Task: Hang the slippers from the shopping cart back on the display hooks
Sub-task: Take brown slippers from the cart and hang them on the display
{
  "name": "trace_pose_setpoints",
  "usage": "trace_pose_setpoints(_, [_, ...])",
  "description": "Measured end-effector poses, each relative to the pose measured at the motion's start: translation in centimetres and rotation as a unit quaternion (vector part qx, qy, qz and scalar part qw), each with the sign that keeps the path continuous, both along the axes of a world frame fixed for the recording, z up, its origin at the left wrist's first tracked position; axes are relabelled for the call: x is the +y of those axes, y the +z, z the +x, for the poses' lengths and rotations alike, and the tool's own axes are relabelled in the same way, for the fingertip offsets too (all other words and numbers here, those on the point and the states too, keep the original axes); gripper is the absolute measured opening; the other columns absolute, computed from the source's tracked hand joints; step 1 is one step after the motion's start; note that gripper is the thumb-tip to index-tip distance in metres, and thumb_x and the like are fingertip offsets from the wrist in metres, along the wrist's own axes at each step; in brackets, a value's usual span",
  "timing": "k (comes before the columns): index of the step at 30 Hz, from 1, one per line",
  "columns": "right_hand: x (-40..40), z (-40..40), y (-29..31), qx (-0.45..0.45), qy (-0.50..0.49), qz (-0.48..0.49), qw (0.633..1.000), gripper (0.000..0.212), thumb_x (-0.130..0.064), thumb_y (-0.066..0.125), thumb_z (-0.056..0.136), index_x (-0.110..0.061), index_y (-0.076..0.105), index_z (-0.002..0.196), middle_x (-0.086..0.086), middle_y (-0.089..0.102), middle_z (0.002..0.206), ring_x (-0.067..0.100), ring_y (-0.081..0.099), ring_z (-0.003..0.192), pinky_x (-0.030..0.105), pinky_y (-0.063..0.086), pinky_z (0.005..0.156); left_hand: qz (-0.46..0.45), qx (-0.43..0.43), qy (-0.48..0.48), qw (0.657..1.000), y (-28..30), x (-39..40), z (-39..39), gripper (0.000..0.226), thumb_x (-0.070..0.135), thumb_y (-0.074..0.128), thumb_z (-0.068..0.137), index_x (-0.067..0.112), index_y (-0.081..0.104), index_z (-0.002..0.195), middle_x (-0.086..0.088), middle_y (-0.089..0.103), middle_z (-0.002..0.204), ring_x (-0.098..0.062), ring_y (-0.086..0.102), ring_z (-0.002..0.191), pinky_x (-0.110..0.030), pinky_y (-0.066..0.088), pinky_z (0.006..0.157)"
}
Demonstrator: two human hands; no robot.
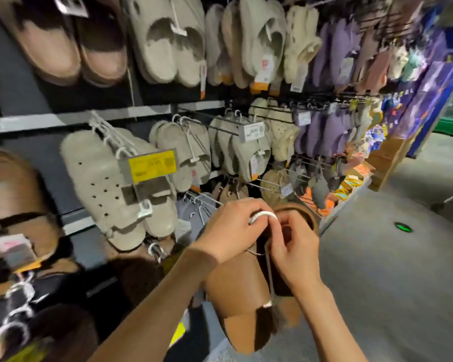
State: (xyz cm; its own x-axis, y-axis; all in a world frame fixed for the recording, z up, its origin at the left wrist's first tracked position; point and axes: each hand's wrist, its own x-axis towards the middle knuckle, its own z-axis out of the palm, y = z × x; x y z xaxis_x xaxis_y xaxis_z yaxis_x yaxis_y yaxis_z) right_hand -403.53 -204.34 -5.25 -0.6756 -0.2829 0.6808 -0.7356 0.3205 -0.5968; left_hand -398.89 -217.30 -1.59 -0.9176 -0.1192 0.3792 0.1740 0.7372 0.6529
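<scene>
Slippers [236, 288] hang from my two hands, low in the middle, in front of the wall [32, 105] of shoes. They are brown and they point down, sole side toward me.

On the far left, dark and brown shoes hang in a blur. Next to them are pale shoes [102, 184] with little holes, on a hook with a yellow tag [152, 165].

My left hand [230, 231] comes in from the lower left. Its fingers are curled and they pinch the white hook [263, 215] at the top of the slippers. The hook is a white loop that sticks up between my hands.

My right hand [290, 246] is just beside it, touching it. Its fingers are bent too, and they pinch the hook and its white stick from the other side.

More to the right, purple shoes [322, 131] hang in rows. Past them is the gray floor [390, 257] with a small green spot [402, 227].
</scene>
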Motion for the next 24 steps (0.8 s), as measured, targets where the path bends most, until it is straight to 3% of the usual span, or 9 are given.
trace_pose_setpoints(5, [-4.8, 0.4, 0.6, 0.008, 0.124, -0.049, 0.991, 0.018, -0.03, 0.049, 0.09, -0.02, 0.054, 0.076, -0.013, 0.053, 0.066, 0.001, 0.052, 0.063, 0.005, 0.036, 0.055, -0.007, 0.018, 0.143, 0.99, 0.5, -3.1, 2.9, 0.029, 0.04, 0.043, 0.076, 0.032, 0.066, 0.091, 0.012, 0.067, 0.095, -0.008, 0.061, 0.09, -0.035, 0.049, 0.081])
trace_pose_setpoints(7, [-6.3, 0.6, 0.7, -0.01, 0.167, -0.054, 0.984, 0.018, -0.034, 0.047, 0.088, -0.028, 0.051, 0.071, -0.013, 0.05, 0.061, -0.002, 0.05, 0.061, 0.004, 0.034, 0.055, -0.02, 0.036, 0.199, 0.979, 0.7, -3.6, 4.4, 0.032, 0.039, 0.042, 0.075, 0.026, 0.067, 0.09, 0.01, 0.068, 0.093, -0.009, 0.061, 0.086, -0.03, 0.049, 0.079])
trace_pose_setpoints(11, [-9.0, 1.7, 0.6, 0.025, 0.237, -0.016, 0.971, 0.02, -0.034, 0.045, 0.09, -0.029, 0.05, 0.071, -0.014, 0.053, 0.064, 0.002, 0.054, 0.065, 0.017, 0.042, 0.067, -0.048, 0.005, 0.303, 0.952, 0.2, -4.7, 7.7, 0.034, 0.048, 0.041, 0.083, 0.029, 0.067, 0.093, 0.012, 0.068, 0.098, -0.008, 0.061, 0.089, -0.029, 0.049, 0.081])
trace_pose_setpoints(14, [-10.8, 3.9, 0.1, -0.023, 0.32, -0.026, 0.947, 0.011, -0.025, 0.053, 0.088, -0.024, 0.057, 0.078, -0.02, 0.051, 0.069, -0.003, 0.048, 0.07, 0.001, 0.035, 0.067, -0.034, 0.043, 0.398, 0.916, -0.9, -4.9, 11.1, 0.036, 0.053, 0.045, 0.083, 0.027, 0.069, 0.091, 0.013, 0.069, 0.094, -0.003, 0.063, 0.086, -0.029, 0.05, 0.082])
trace_pose_setpoints(17, [-12.5, 6.6, -0.3, -0.069, 0.358, -0.018, 0.931, 0.015, -0.023, 0.057, 0.087, -0.015, 0.06, 0.075, -0.016, 0.052, 0.065, 0.002, 0.047, 0.061, -0.002, 0.033, 0.064, -0.054, 0.03, 0.463, 0.884, -1.7, -5.1, 14.7, 0.037, 0.055, 0.044, 0.083, 0.027, 0.068, 0.083, 0.013, 0.068, 0.087, -0.004, 0.061, 0.085, -0.034, 0.049, 0.079])
trace_pose_setpoints(20, [-14.7, 9.7, -0.1, -0.105, 0.396, -0.007, 0.912, 0.017, -0.017, 0.058, 0.089, -0.018, 0.058, 0.072, -0.022, 0.046, 0.063, -0.012, 0.051, 0.062, -0.004, 0.032, 0.064, -0.05, 0.023, 0.539, 0.84, -2.3, -5.5, 18.4, 0.04, 0.062, 0.042, 0.078, 0.031, 0.067, 0.085, 0.013, 0.067, 0.096, -0.009, 0.058, 0.097, -0.042, 0.045, 0.087])
trace_pose_setpoints(22, [-16.8, 11.4, -0.2, -0.096, 0.406, -0.027, 0.908, 0.028, -0.018, 0.056, 0.086, -0.024, 0.049, 0.06, -0.016, 0.047, 0.059, -0.007, 0.054, 0.065, 0.005, 0.036, 0.063, -0.043, 0.032, 0.583, 0.811, -2.9, -6.1, 20.9, 0.041, 0.061, 0.045, 0.075, 0.034, 0.066, 0.096, 0.012, 0.062, 0.11, -0.011, 0.054, 0.108, -0.043, 0.042, 0.094])
trace_pose_setpoints(24, [-19.1, 12.7, -0.1, -0.078, 0.426, -0.054, 0.9, 0.026, -0.025, 0.05, 0.085, -0.018, 0.053, 0.061, -0.002, 0.054, 0.06, 0.015, 0.057, 0.061, 0.031, 0.046, 0.063, -0.025, 0.037, 0.609, 0.792, -3.2, -7.3, 23.3, 0.041, 0.055, 0.049, 0.076, 0.034, 0.062, 0.108, 0.008, 0.057, 0.118, -0.014, 0.051, 0.113, -0.043, 0.041, 0.096])
